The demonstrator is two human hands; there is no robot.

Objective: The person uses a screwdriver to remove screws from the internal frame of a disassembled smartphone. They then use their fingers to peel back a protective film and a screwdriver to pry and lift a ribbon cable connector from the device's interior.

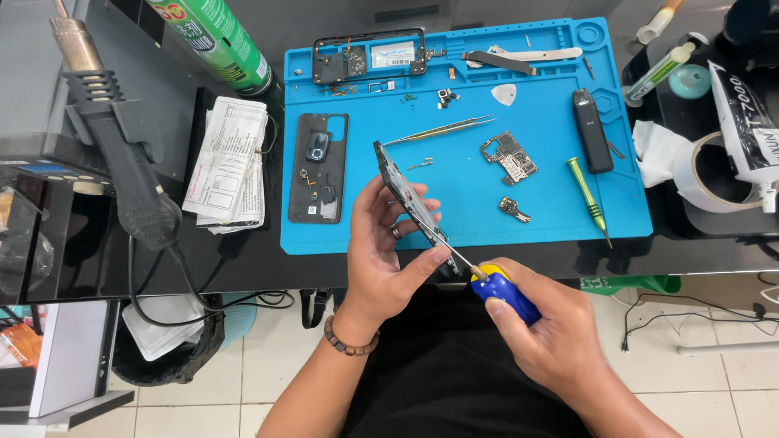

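Head view: left hand (381,243) grips phone (410,203) (tilted); right hand (544,332) drives screwdriver (501,294).

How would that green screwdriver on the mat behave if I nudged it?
The green screwdriver looks round and slim, so it would probably roll across the flat blue mat. It seems light, and its thin tip lies near the mat's edge, so it may slide off.

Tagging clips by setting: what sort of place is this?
Most likely a phone repair bench. A blue repair mat holds a loose circuit board and tweezers, a hot-air gun lies beside it, and the left hand holds an opened phone.
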